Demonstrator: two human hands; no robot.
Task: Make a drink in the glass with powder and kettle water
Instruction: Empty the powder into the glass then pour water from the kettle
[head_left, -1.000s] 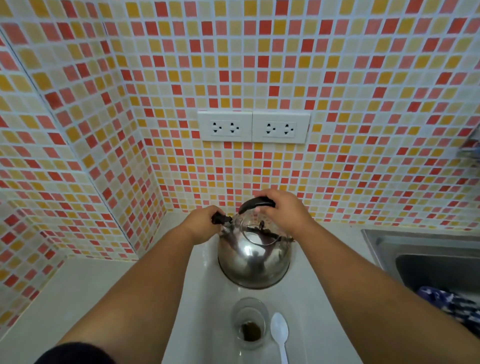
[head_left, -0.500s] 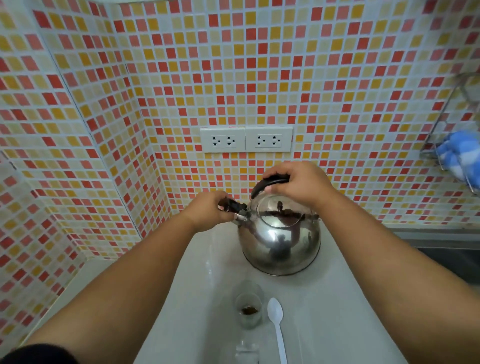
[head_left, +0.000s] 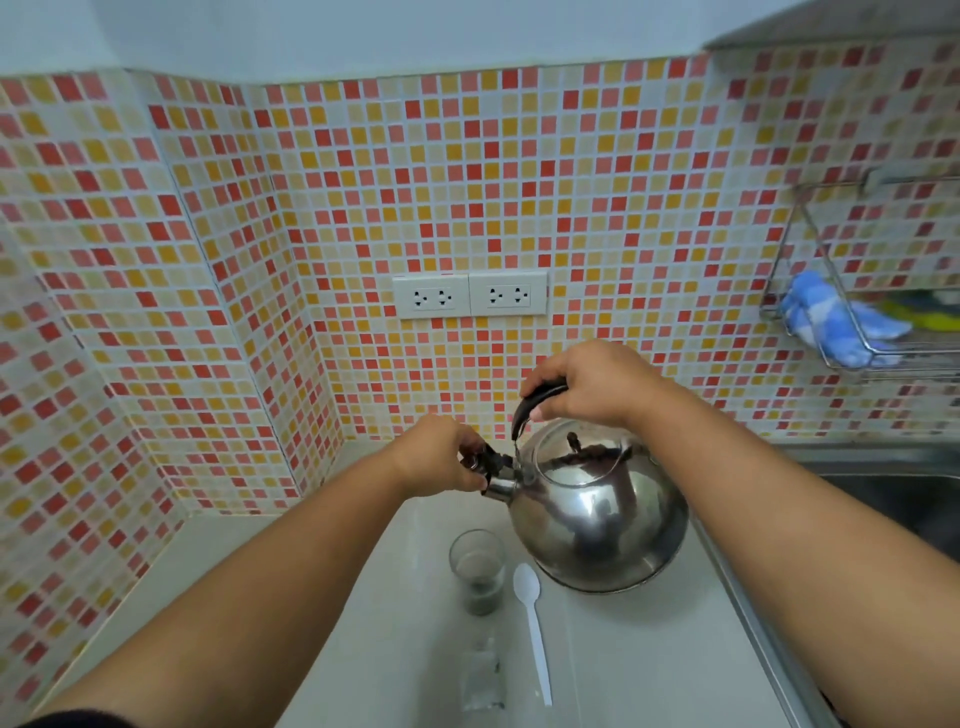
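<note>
A shiny steel kettle stands on the white counter. My right hand grips its black top handle. My left hand pinches the black cap on the kettle's spout, which points left. In front of the kettle, slightly left, stands a small clear glass with dark powder at its bottom. A white plastic spoon lies just right of the glass. A clear empty sachet lies nearer to me, below the glass.
Mosaic-tiled walls close off the counter at the back and left, with a double socket above the kettle. A steel sink lies to the right. A wire rack holding a blue cloth hangs on the right wall.
The view has tilted up and shifted, so the kettle, glass and spoon now sit lower and more to the right. Both hands keep their hold on the kettle's handle and spout cap.
</note>
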